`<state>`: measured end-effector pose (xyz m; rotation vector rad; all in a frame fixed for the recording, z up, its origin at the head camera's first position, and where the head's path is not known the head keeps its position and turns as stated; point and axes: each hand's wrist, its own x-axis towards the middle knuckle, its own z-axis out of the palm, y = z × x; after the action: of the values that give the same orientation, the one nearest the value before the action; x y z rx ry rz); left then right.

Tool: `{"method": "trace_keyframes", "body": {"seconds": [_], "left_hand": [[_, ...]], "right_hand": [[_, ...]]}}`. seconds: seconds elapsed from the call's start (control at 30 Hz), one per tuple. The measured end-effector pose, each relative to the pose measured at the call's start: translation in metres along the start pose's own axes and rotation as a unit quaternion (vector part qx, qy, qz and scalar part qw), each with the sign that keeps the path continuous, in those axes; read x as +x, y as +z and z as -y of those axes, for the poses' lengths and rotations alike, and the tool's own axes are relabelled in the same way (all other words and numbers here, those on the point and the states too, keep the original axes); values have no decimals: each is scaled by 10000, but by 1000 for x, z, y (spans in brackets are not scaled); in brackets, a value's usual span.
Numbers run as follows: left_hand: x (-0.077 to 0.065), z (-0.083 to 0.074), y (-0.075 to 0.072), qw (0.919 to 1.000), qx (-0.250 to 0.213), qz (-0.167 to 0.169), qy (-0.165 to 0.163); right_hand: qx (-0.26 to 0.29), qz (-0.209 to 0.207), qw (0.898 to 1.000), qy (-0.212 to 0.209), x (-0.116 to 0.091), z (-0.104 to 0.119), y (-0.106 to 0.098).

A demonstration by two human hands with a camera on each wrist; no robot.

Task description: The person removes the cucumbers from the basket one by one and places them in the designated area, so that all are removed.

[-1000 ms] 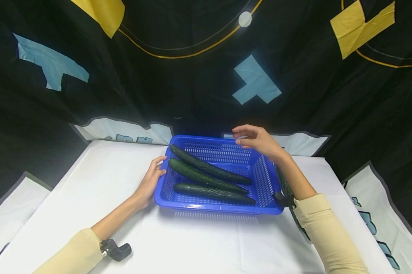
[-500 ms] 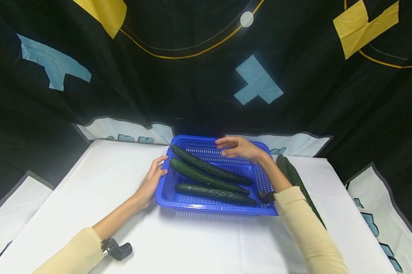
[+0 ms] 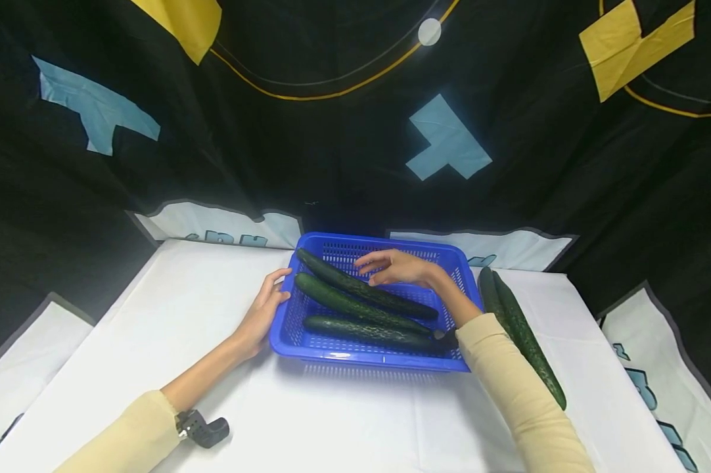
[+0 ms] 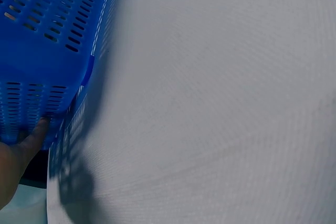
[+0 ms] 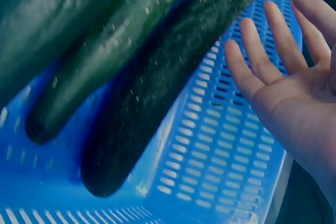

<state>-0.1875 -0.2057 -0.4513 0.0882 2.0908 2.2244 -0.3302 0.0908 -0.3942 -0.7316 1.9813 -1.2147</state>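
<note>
My left hand [image 3: 263, 314] holds the left end of a blue plastic basket [image 3: 385, 359], fingertips at its rim. In the left wrist view, the thumb [image 4: 38, 135] lies against the slotted outer wall. Three long dark green cucumbers lie side by side in the basket: a back cucumber [image 3: 355, 288], a middle cucumber [image 3: 344, 305] and a front cucumber [image 3: 361, 330]. Over the back cucumber hovers my right hand [image 3: 399, 268], palm turned leftward, fingers loosely spread and holding nothing. The right wrist view has that hand [image 5: 294, 77] beside the cucumbers, above the slotted wall.
Two more cucumbers [image 3: 524, 335] lie together on the white-covered table [image 3: 355, 420], right of the basket and partly behind the right sleeve. A black curtain [image 3: 332, 151] hangs behind the table. Small dark cameras sit at both wrists.
My right hand has moved left and down from the basket's back right corner to over the back cucumber. The two cucumbers outside have come into fuller view. The left hand stays on the basket.
</note>
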Motion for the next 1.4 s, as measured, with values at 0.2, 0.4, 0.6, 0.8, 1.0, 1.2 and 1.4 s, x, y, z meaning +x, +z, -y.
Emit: {"method": "trace_keyframes", "body": {"seconds": [0.2,0.4,0.6,0.8,1.0,1.2,1.4], "left_hand": [[0,-1,1,10000,77,-16,10],[0,-2,2,10000,73,6,4],[0,-2,2,10000,89,-12,-4],[0,-2,1,9999,119,-39,-21],[0,-1,1,10000,91,-17,-15],[0,-2,2,10000,66,-23,-2],[0,-1,2,10000,31,-35,8]], "right_hand": [[-53,17,9999,107,5,-5,6],[-325,56,9992,230,8,-10,13],[-398,-2,9989,261,9,-12,17],[-419,52,9990,129,9,-13,16],[-244,44,9997,70,7,-12,13],[-247,-10,9997,-20,2,-9,8],[-196,-32,9997,-152,-4,1,4]]}}
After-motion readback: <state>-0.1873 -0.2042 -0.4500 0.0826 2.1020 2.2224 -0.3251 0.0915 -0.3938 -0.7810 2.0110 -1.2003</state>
